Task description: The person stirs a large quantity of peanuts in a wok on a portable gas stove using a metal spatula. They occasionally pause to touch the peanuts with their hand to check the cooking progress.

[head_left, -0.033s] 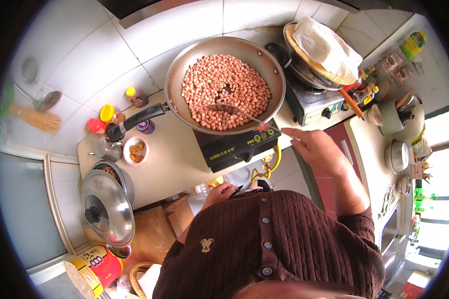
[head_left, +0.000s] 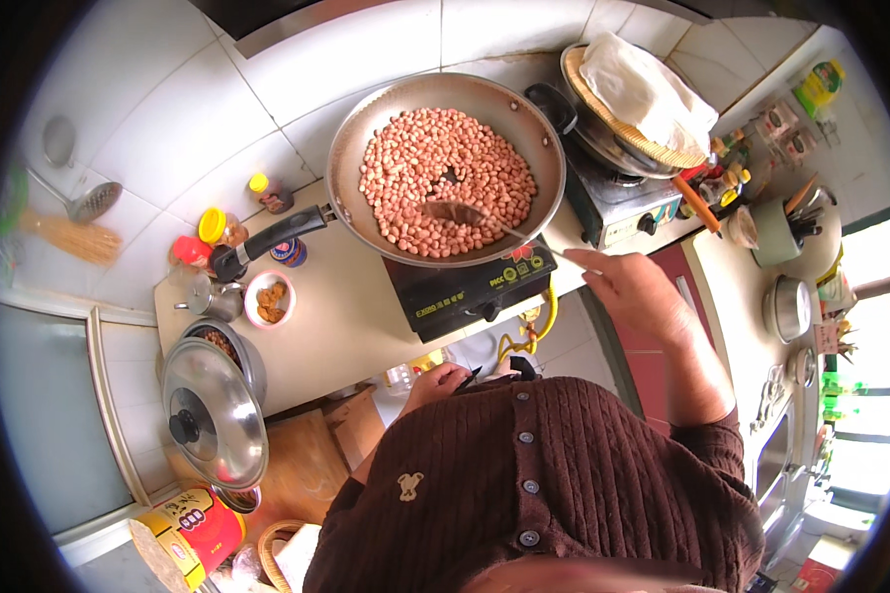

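Holding a long-handled metal spatula [head_left: 455,211] by its slim shaft, we have its brownish blade lying among a broad bed of pink-skinned peanuts [head_left: 489,163], toward 6 o'clock from the pan's middle. The fingers of our right hand [head_left: 631,289] are clamped on the shaft, just outside the rim at 4 o'clock. The peanuts fill the base of a wide, round, grey-brown metal frying pan [head_left: 351,163]; its long black handle points to 8 o'clock, and a short black grip sits at 2 o'clock. Beneath the pan, showing at 6 o'clock, is a flat black cooker [head_left: 470,296] on the cream tabletop [head_left: 336,341]. Farther out at 6 o'clock, our left hand [head_left: 439,381] is near our waist, beside a small dark thing; we cannot tell whether its fingers are together or clamped on that.

Around the pan, we see a small white bowl [head_left: 270,299] of orange-brown pieces at 8 o'clock and, between 7 and 8, a domed silver lid [head_left: 229,415] tilted against a metal pot [head_left: 254,361]. At 2 o'clock, a crumpled white cloth [head_left: 643,84] covers part of a round woven tray [head_left: 603,107].
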Tool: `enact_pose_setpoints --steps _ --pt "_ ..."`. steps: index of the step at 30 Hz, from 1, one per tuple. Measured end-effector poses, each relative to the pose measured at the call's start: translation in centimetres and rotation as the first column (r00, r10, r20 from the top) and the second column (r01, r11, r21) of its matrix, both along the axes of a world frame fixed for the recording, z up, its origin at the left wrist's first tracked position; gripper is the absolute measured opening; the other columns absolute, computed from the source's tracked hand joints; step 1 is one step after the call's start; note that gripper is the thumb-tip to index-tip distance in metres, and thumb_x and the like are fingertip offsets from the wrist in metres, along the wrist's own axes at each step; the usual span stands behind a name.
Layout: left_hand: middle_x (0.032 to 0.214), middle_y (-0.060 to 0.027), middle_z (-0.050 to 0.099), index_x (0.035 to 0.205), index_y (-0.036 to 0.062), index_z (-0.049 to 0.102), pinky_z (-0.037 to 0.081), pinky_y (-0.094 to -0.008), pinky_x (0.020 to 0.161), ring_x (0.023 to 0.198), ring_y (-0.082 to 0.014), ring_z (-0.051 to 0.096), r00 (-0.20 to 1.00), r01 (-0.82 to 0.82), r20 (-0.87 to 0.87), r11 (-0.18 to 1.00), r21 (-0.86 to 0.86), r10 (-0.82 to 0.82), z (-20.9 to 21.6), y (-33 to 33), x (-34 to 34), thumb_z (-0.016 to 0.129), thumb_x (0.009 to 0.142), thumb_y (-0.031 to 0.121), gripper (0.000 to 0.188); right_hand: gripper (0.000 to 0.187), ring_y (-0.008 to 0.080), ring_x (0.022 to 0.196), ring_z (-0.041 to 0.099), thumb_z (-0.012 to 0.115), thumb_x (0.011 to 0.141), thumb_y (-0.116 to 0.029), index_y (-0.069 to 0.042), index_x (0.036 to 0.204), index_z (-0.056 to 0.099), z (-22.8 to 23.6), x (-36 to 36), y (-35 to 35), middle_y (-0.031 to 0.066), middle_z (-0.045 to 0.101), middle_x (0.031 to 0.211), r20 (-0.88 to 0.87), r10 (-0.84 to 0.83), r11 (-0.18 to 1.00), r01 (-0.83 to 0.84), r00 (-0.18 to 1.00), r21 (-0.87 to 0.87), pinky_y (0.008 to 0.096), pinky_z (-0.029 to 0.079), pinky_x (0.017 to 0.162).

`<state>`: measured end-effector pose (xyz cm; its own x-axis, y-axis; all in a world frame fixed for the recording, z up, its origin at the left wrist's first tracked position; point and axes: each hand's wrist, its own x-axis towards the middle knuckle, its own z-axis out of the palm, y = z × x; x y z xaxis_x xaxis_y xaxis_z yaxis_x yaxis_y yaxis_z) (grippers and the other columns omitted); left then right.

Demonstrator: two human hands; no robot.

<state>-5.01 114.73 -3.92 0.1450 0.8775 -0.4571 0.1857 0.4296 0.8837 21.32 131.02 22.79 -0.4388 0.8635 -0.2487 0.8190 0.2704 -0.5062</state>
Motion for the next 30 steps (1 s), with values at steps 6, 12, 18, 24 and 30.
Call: enact_pose_setpoints --steps 6,12,18,24,30 --pt "0.086 0.0027 0.065 0.106 0.0058 0.070 0.044 -0.0223 0.075 0.079 -0.0062 0.055 0.999 -0.016 0.046 1.000 0.002 0.015 0.3 0.1 -0.1 0.057 0.098 0.029 0.028 0.036 0.0396 0.091 0.065 0.054 0.092 -0.010 -0.008 0.128 0.060 -2.3 2.0 4.2 0.0230 0.067 0.100 0.067 -0.073 0.976 0.058 0.995 0.209 0.0436 0.051 0.081" --pt "0.086 0.0026 0.065 0.105 0.0046 0.070 0.044 -0.0228 0.075 0.080 -0.0071 0.055 0.998 -0.065 0.027 0.998 0.007 0.065 0.6 -0.5 0.1 0.058 0.098 0.028 0.028 0.037 0.0439 0.093 0.062 0.052 0.092 -0.012 -0.007 0.128 0.058 -5.4 -2.5 8.2 0.0254 0.066 0.100 0.015 -0.071 0.957 0.064 0.997 0.284 0.0475 0.049 0.081" --pt "0.085 0.0019 0.065 0.104 0.0039 0.070 0.043 -0.0226 0.077 0.081 -0.0068 0.054 0.998 -0.066 -0.003 0.995 0.069 0.066 0.0 -0.9 0.1 0.057 0.098 0.028 0.028 0.038 0.0429 0.088 0.063 0.052 0.093 -0.014 -0.011 0.131 0.055 -4.6 -7.1 5.9 0.0253 0.066 0.092 0.039 0.114 0.966 -0.120 0.993 0.231 0.0485 0.051 0.075" --pt "0.084 0.0015 0.065 0.103 0.0053 0.070 0.045 -0.0235 0.075 0.078 -0.0069 0.055 0.997 -0.062 -0.046 0.998 0.022 0.063 0.4 -0.6 0.2 0.057 0.098 0.030 0.028 0.039 0.0403 0.088 0.064 0.055 0.093 -0.013 -0.011 0.132 0.055 -2.6 -5.9 0.9 0.0232 0.066 0.094 -0.007 0.164 0.977 -0.161 0.986 0.138 0.0448 0.052 0.076" --pt "0.087 0.0002 0.068 0.103 0.0073 0.071 0.047 -0.0247 0.077 0.082 -0.0086 0.060 0.997 -0.066 -0.037 0.996 -0.056 0.064 0.0 -0.3 0.3 0.055 0.098 0.031 0.029 0.041 0.0380 0.090 0.066 0.055 0.091 -0.008 -0.010 0.132 0.057 -1.1 -1.6 0.5 0.0226 0.067 0.099 -0.007 0.061 0.997 -0.060 0.998 0.052 0.0410 0.052 0.079"
